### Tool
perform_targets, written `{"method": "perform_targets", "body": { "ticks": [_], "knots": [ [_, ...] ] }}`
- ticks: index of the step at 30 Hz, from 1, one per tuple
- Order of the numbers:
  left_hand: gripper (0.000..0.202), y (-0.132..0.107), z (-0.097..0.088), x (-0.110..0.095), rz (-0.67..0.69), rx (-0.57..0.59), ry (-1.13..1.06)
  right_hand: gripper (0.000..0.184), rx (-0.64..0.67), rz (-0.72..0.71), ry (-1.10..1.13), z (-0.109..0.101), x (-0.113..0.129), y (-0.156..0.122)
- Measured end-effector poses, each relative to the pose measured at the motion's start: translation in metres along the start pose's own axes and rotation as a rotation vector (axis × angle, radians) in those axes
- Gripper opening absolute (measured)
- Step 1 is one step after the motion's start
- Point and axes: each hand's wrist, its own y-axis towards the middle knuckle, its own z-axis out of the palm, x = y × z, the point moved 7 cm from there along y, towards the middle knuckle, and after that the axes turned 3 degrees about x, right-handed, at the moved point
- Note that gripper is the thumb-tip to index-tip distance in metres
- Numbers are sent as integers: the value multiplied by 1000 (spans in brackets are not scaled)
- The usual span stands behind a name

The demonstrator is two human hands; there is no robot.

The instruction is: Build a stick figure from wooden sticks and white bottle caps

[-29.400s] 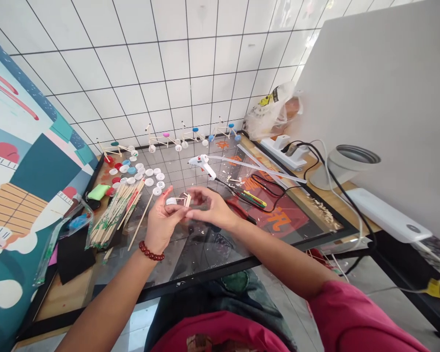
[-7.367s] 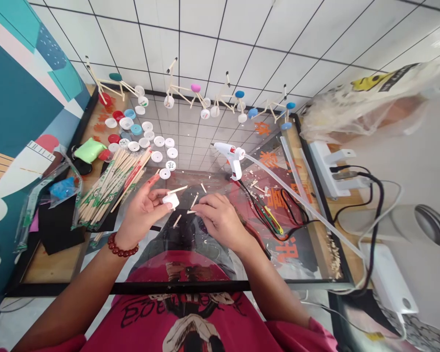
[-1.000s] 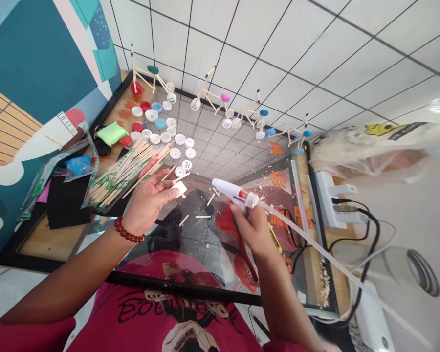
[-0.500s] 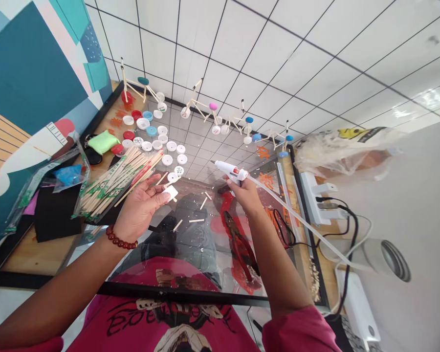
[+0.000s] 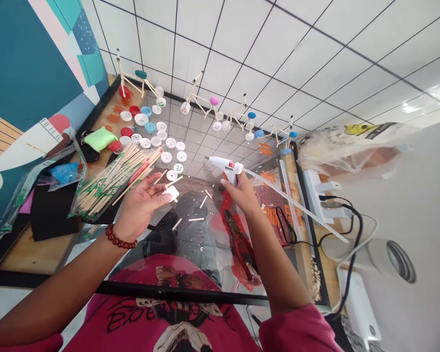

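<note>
My left hand (image 5: 141, 203) pinches a white bottle cap (image 5: 171, 193) between thumb and fingers, with a short wooden stick piece (image 5: 175, 181) beside it. My right hand (image 5: 244, 193) is wrapped round a white glue gun (image 5: 223, 165), its nozzle pointing left over the glass tabletop. A long clear glue stick (image 5: 297, 205) trails out of the gun's back, over my right forearm. Below the gun lie red-handled pliers (image 5: 240, 244). Short cut stick pieces (image 5: 196, 219) are scattered between my hands. Loose bottle caps (image 5: 166, 157) lie beyond my left hand.
Bundled chopsticks (image 5: 113, 183) lie left of my left hand. Along the back wall stand several small stick-and-cap figures (image 5: 194, 98). A green packet (image 5: 100, 139) and black sheets (image 5: 55, 210) lie at left. At right are a power strip (image 5: 317, 195), cables and a plastic bag (image 5: 355, 151).
My right hand has shifted the glue gun slightly left, tilting its back end up a little. The glue stick's tail has swung with it. My left hand still holds the cap, nearly unmoved.
</note>
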Motion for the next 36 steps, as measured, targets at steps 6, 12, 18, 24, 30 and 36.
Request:
{"method": "perform_targets", "body": {
  "ticks": [6, 12, 18, 24, 30, 36],
  "knots": [
    [60, 1, -1, 3, 2, 0, 6, 63, 49, -13, -24, -1, 6, -10],
    [58, 1, -1, 4, 14, 13, -1, 62, 46, -17, 49, -17, -5, -34],
    [59, 1, -1, 5, 20, 15, -12, 45, -57, -55, -233, -31, 12, -76],
    [58, 0, 0, 10, 10, 50, 25, 19, 161, -324, -374, 36, 76, -120],
    [65, -2, 2, 14, -24, 65, 72, 17, 221, -439, -353, 52, 84, -119],
    [74, -3, 5, 19, -31, 83, 261, 16, 27, -508, -170, 49, 86, -124]
  ]
}}
